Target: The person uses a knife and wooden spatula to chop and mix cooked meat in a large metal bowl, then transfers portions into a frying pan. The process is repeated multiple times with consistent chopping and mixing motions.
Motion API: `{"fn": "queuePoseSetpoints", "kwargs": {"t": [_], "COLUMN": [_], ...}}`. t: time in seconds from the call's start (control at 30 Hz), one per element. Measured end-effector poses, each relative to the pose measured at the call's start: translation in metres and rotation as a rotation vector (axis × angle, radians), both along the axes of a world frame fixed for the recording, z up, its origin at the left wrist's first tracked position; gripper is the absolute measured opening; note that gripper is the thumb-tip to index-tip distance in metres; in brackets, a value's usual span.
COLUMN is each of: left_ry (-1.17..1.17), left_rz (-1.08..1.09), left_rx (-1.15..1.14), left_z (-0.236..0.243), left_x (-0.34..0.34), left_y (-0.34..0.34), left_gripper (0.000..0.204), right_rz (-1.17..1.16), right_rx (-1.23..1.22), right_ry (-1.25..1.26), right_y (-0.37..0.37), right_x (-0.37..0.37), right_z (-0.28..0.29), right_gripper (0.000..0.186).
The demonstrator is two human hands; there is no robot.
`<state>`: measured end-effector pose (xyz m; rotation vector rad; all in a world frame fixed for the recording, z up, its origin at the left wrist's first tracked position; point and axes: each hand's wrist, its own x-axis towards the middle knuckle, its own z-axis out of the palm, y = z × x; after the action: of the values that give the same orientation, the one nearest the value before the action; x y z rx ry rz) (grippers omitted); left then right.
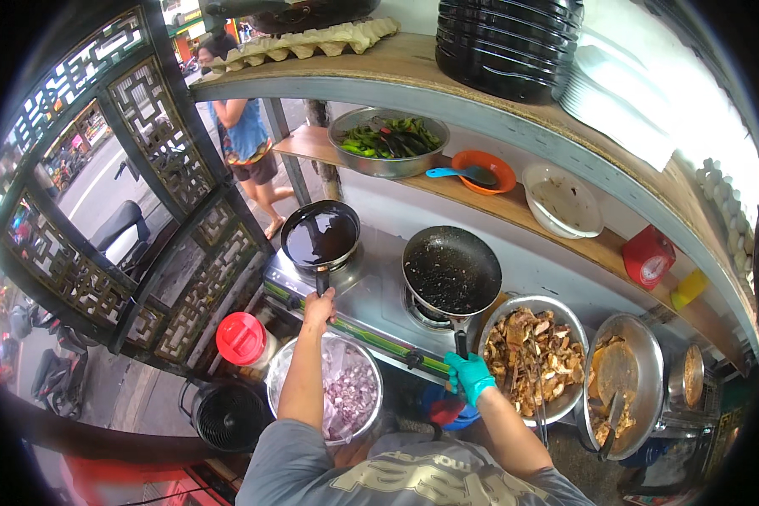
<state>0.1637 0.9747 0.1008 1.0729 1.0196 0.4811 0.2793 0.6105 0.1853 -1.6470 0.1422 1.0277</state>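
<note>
My bare left hand [319,310] is closed round the black handle of a frying pan [320,234] that holds dark, shiny liquid. This pan sits level over the left end of a two-burner gas stove [371,282]. My right hand [471,377], in a teal glove, grips the handle of a second frying pan [452,268]. Small crumbs and an oily film cover that pan's black inside, and part of a burner shows below its near rim. Beside my left forearm is a metal bowl of chopped red onions [350,392] with clear plastic. Cooked chopped meat [535,350] fills a basin right of my gloved hand.
A metal basin with sauce and a spatula [617,405] stands far right. On the shelf are a bowl of green peppers [388,139], an orange bowl [485,171], a white bowl [562,201] and a red scale [649,257]. A red-lidded tub [243,339] stands left; a person [246,139] is outside.
</note>
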Motion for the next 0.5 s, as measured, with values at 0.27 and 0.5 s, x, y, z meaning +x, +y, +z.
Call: {"fn": "queuePoseSetpoints", "kwargs": {"t": [0.27,0.5], "left_ry": [0.046,0.060], "left_rz": [-0.075,-0.142], "left_rx": [0.072,0.022], "left_z": [0.027,0.071], "left_x": [-0.031,-0.041], "left_y": [-0.036,-0.097], "left_gripper": [0.025,0.025], "right_rz": [0.028,0.033], "right_rx": [0.018,0.045], "right_ry": [-0.044,-0.083], "right_y": [-0.047,-0.085], "right_x": [0.033,0.045], "right_z": [0.031,0.055], "right_gripper": [0.016,0.019]}}
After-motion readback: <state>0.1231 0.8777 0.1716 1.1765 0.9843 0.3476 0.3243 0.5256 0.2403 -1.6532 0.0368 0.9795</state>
